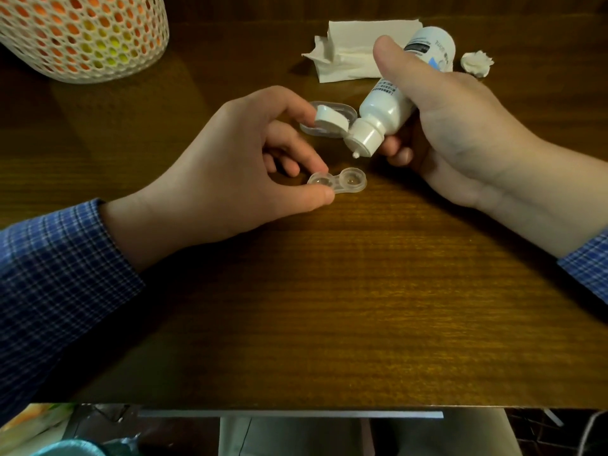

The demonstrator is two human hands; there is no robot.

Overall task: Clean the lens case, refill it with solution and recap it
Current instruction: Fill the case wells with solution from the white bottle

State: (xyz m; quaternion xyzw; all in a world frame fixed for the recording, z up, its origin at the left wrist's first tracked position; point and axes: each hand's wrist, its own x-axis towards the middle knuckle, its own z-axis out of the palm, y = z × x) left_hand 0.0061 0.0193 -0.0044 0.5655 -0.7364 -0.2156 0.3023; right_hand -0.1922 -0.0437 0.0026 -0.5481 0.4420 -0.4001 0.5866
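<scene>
Mid-frame, my left hand (230, 172) pinches the lens case (339, 182); my right hand (460, 126) grips the tilted solution bottle (391, 106), so filling and recapping remain.

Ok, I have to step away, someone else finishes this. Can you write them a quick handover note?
Left hand: pinches the open lens case at its left well, steadying it on the table.
Right hand: grips the solution bottle, tilted, flip cap open, nozzle just above the case.
Clear cover lies behind the bottle; tissue at the back.
Left: fill both wells, recap. Whether liquid is already in the wells can't be told.
</scene>
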